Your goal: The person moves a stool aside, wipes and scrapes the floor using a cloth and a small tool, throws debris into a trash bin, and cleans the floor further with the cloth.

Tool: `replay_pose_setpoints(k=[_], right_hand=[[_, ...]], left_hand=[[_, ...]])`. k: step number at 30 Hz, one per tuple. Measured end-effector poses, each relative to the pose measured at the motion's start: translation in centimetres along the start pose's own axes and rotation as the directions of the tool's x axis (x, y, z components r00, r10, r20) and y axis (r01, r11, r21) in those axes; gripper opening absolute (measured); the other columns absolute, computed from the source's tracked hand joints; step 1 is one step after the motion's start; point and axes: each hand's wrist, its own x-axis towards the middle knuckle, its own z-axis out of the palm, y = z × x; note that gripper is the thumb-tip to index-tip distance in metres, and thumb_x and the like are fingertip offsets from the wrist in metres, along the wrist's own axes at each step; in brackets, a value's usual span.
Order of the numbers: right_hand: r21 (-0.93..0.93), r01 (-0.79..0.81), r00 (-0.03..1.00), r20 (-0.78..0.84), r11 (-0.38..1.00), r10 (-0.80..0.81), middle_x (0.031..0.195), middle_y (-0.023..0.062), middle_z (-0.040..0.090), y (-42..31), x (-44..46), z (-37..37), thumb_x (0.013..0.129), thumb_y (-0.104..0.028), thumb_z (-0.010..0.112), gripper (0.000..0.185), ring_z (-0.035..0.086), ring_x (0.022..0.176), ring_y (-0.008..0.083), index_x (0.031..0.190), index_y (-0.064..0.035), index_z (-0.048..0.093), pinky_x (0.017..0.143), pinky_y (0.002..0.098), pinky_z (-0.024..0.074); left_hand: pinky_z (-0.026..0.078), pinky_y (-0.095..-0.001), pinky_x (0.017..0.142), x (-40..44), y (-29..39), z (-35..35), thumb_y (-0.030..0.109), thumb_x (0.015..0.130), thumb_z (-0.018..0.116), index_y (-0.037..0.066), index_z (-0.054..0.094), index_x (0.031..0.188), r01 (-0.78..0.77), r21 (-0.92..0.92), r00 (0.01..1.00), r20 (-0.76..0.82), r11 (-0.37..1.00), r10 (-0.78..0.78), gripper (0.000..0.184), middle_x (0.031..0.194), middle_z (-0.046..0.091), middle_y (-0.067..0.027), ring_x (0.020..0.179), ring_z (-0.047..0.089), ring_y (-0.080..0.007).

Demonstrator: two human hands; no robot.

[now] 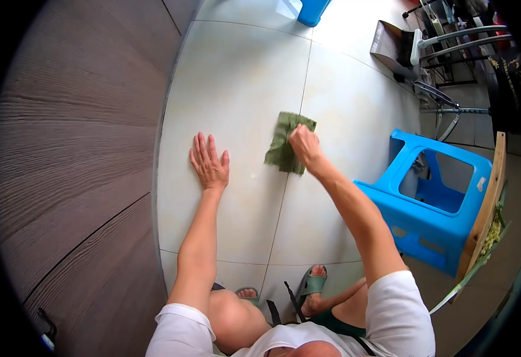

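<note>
A green cloth (282, 146) lies spread on the pale tiled floor (242, 77), across a joint between tiles. My right hand (305, 144) rests on the cloth's right part with its fingers curled and pressed together on the fabric. To the left of the cloth, my left hand (210, 163) lies flat on the floor, palm down, fingers spread, holding nothing. A stretch of tile separates the left hand from the cloth.
Dark wood-grain panels (82, 137) line the left side. At right stands a blue stool (433, 223) beside a wooden board (485, 208) with green plant pieces. A dustpan (386, 47) and metal tubes are at the upper right. Another blue stool leg (313, 12) shows at the top.
</note>
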Motion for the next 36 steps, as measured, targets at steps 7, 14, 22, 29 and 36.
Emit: replay_pose_setpoints(k=[7, 14, 22, 29, 36], right_hand=[[-0.005, 0.069, 0.996, -0.050, 0.998, -0.069, 0.080, 0.0240, 0.063, 1.4, 2.2, 0.5, 0.081, 0.001, 0.055, 0.013, 0.069, 0.076, 0.0367, 0.074, 0.0076, 0.063, 0.063, 0.0381, 0.0584], [-0.091, 0.067, 0.990, 0.131, 0.994, -0.054, 0.087, 0.0216, 0.062, 3.0, 6.3, -3.3, 0.078, 0.004, 0.060, 0.006, 0.068, 0.077, 0.0329, 0.081, 0.0040, 0.065, 0.061, 0.0367, 0.0586], [-0.038, 0.020, 0.998, 0.057, 0.999, -0.018, 0.086, 0.0215, 0.062, 4.0, 7.7, -2.4, 0.080, 0.002, 0.059, 0.007, 0.069, 0.078, 0.0333, 0.082, 0.0056, 0.065, 0.061, 0.0385, 0.0588], [-0.035, 0.068, 0.996, 0.057, 0.997, -0.065, 0.087, 0.0219, 0.063, 3.7, 5.8, -1.9, 0.077, 0.003, 0.061, 0.008, 0.069, 0.081, 0.0334, 0.080, 0.0034, 0.068, 0.063, 0.0374, 0.0592], [-0.062, 0.024, 0.997, 0.074, 0.998, -0.020, 0.083, 0.0180, 0.067, 2.9, 7.2, -3.6, 0.077, 0.000, 0.063, 0.010, 0.070, 0.079, 0.0304, 0.080, 0.0002, 0.072, 0.064, 0.0358, 0.0594]], left_hand=[[0.016, -0.0508, 0.116, 0.2, 0.0, -0.3, 0.031, 0.091, 0.058, 0.006, 0.034, 0.146, 0.004, 0.001, 1.000, 0.015, 1.000, -0.004, 0.065, 0.156, 0.024, -0.0162, 0.146, 0.020, -0.0318], [0.016, -0.0509, 0.115, 0.3, 0.2, -0.7, 0.030, 0.091, 0.058, 0.004, 0.034, 0.145, -0.003, -0.012, 1.000, 0.022, 1.000, 0.004, 0.065, 0.155, 0.025, -0.0169, 0.146, 0.020, -0.0322], [0.016, -0.0506, 0.115, 0.1, 0.3, -0.6, 0.030, 0.091, 0.058, 0.005, 0.034, 0.145, 0.005, 0.002, 1.000, 0.031, 1.000, -0.005, 0.065, 0.156, 0.024, -0.0159, 0.146, 0.019, -0.0315], [0.018, -0.0514, 0.115, 0.0, 0.3, -0.3, 0.032, 0.090, 0.058, 0.006, 0.033, 0.146, 0.007, 0.032, 1.000, 0.020, 0.999, -0.007, 0.066, 0.157, 0.023, -0.0153, 0.146, 0.020, -0.0304], [0.017, -0.0510, 0.116, -0.1, 0.1, 0.2, 0.035, 0.091, 0.056, 0.006, 0.033, 0.147, -0.008, 0.060, 1.000, 0.008, 0.998, 0.007, 0.066, 0.157, 0.022, -0.0151, 0.146, 0.020, -0.0301]])
